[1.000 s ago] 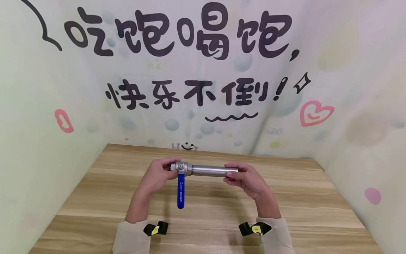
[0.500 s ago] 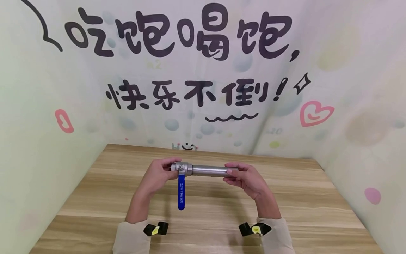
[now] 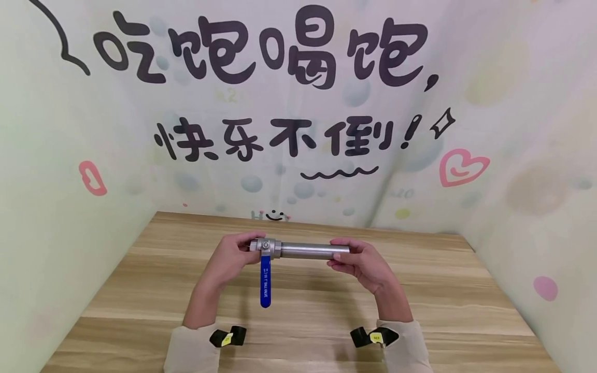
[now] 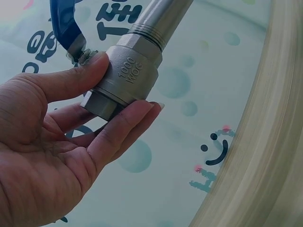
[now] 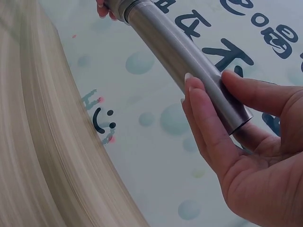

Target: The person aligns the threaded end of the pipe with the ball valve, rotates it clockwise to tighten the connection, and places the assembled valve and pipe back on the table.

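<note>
Above the counter (image 3: pixel 298 321): ball valve (image 3: pixel 267 247), metal pipe (image 3: pixel 305 250).
Left hand (image 3: pixel 231 256): clamped on ball valve.
Right hand (image 3: pixel 365 260): clamped on metal pipe.
Thread (image 4: pixel 147 36): best kept straight.

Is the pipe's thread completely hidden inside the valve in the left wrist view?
No, several thread rings show between the smooth part of the pipe and the valve.
</note>
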Action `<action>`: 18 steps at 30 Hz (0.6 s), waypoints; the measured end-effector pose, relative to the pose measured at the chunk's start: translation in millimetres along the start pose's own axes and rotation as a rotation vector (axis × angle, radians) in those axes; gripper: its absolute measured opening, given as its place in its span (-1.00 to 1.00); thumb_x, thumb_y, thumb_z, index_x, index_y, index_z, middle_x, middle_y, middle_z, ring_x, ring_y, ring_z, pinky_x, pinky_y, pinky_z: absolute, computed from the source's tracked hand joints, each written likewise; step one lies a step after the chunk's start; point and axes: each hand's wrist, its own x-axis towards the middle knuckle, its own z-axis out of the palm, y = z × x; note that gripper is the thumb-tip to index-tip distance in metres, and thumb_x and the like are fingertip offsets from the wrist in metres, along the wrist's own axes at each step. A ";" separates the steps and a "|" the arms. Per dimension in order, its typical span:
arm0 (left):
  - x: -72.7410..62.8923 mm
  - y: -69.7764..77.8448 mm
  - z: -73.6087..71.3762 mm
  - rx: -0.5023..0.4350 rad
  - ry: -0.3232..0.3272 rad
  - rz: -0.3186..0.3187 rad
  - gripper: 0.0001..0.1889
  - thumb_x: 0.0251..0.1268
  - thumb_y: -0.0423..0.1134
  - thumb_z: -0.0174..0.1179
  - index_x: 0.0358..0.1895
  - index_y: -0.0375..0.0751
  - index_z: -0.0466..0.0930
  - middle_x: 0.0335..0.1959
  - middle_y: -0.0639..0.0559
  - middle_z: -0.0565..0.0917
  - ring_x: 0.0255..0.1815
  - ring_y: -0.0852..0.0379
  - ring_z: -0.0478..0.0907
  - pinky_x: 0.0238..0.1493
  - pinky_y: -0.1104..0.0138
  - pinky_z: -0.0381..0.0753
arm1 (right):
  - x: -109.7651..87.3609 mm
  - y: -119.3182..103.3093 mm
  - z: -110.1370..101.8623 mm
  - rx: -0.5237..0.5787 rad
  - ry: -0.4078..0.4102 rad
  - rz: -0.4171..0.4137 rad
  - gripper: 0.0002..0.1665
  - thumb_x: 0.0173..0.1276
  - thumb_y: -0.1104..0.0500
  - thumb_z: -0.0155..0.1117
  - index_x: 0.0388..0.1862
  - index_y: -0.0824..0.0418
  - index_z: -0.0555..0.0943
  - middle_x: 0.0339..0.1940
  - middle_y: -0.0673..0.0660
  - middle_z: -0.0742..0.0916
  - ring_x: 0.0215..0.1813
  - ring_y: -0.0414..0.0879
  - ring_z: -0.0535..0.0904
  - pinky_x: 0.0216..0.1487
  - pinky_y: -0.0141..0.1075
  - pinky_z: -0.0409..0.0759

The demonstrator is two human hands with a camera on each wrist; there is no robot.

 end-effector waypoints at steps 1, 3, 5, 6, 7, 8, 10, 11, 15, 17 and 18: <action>-0.1 0.2 -0.1 -0.001 0.000 0.000 -0.58 0.19 -0.53 0.21 0.16 -0.28 0.59 0.06 -0.25 0.58 -0.15 0.02 0.58 -0.13 0.27 0.64 | 0.0 -0.2 0.3 -0.006 0.000 -0.002 -0.60 0.28 0.42 0.25 0.12 0.42 0.52 -0.06 0.25 0.57 -0.23 -0.02 0.73 -0.12 -0.26 0.68; -0.1 0.6 -0.3 -0.002 -0.002 0.000 -0.58 0.20 -0.53 0.21 0.16 -0.28 0.59 0.06 -0.25 0.58 -0.15 0.03 0.58 -0.13 0.27 0.64 | 0.1 -0.5 0.7 -0.016 0.001 -0.003 -0.60 0.30 0.39 0.25 0.12 0.44 0.50 -0.07 0.24 0.58 -0.24 -0.02 0.73 -0.13 -0.26 0.68; -0.4 0.9 -0.4 -0.001 -0.002 0.002 -0.58 0.20 -0.52 0.20 0.16 -0.28 0.59 0.06 -0.25 0.58 -0.15 0.02 0.58 -0.14 0.27 0.64 | 0.0 -0.6 1.1 -0.022 0.004 -0.002 -0.63 0.32 0.36 0.25 0.09 0.41 0.53 -0.08 0.24 0.59 -0.25 -0.03 0.73 -0.13 -0.27 0.68; -0.6 0.9 -0.4 -0.001 -0.002 0.002 -0.58 0.20 -0.52 0.21 0.16 -0.28 0.59 0.06 -0.25 0.58 -0.15 0.02 0.58 -0.14 0.27 0.64 | -0.1 -0.5 1.4 -0.023 0.006 0.000 -0.65 0.32 0.35 0.26 0.08 0.40 0.54 -0.08 0.24 0.60 -0.25 -0.03 0.74 -0.13 -0.27 0.68; -1.0 0.8 -0.5 -0.001 -0.001 0.001 -0.58 0.20 -0.52 0.20 0.16 -0.28 0.59 0.06 -0.25 0.58 -0.14 0.01 0.57 -0.14 0.27 0.63 | -0.2 -0.4 1.7 -0.023 0.007 0.003 -0.67 0.33 0.34 0.26 0.07 0.38 0.55 -0.09 0.25 0.60 -0.25 -0.03 0.74 -0.13 -0.27 0.68; -1.3 0.6 -0.7 -0.002 0.000 0.000 -0.58 0.20 -0.52 0.20 0.16 -0.28 0.59 0.06 -0.26 0.57 -0.14 0.01 0.57 -0.14 0.27 0.63 | -0.3 -0.3 2.0 -0.023 0.007 0.006 -0.68 0.33 0.33 0.26 0.06 0.37 0.56 -0.09 0.25 0.60 -0.25 -0.03 0.74 -0.13 -0.27 0.68; -2.0 0.2 -0.9 -0.002 0.004 -0.002 -0.58 0.21 -0.52 0.20 0.16 -0.27 0.59 0.07 -0.26 0.57 -0.13 0.00 0.56 -0.13 0.27 0.63 | -0.5 0.0 2.6 -0.022 0.006 0.009 -0.67 0.33 0.31 0.28 0.06 0.36 0.56 -0.08 0.25 0.60 -0.23 -0.02 0.73 -0.11 -0.26 0.68; -2.3 0.0 -1.0 -0.001 0.005 -0.002 -0.58 0.21 -0.52 0.20 0.17 -0.27 0.59 0.07 -0.26 0.56 -0.12 -0.01 0.56 -0.12 0.27 0.62 | -0.6 0.0 2.8 -0.021 0.006 0.010 -0.66 0.32 0.31 0.28 0.06 0.37 0.56 -0.08 0.25 0.60 -0.22 -0.02 0.73 -0.10 -0.25 0.68; -2.4 -0.6 -1.3 0.001 0.002 0.006 -0.58 0.21 -0.52 0.21 0.16 -0.28 0.59 0.07 -0.25 0.57 -0.11 0.00 0.57 -0.11 0.26 0.63 | -0.8 -0.6 3.0 -0.022 0.004 0.008 -0.62 0.30 0.34 0.29 0.09 0.40 0.55 -0.05 0.26 0.58 -0.19 0.00 0.73 -0.06 -0.22 0.67; -1.9 -0.6 -1.3 0.000 -0.002 0.013 -0.59 0.21 -0.52 0.21 0.15 -0.28 0.59 0.06 -0.25 0.58 -0.12 0.01 0.59 -0.11 0.26 0.64 | -1.0 -1.3 2.7 -0.018 0.004 0.006 -0.63 0.27 0.39 0.28 0.07 0.38 0.57 -0.04 0.27 0.57 -0.18 0.01 0.73 -0.05 -0.21 0.66; -1.6 -0.5 -1.2 -0.002 -0.005 0.015 -0.59 0.21 -0.51 0.21 0.15 -0.28 0.59 0.05 -0.25 0.59 -0.13 0.02 0.59 -0.11 0.26 0.64 | -1.2 -1.9 2.5 -0.015 0.003 0.004 -0.64 0.26 0.42 0.27 0.05 0.36 0.58 -0.04 0.27 0.56 -0.18 0.01 0.73 -0.05 -0.21 0.66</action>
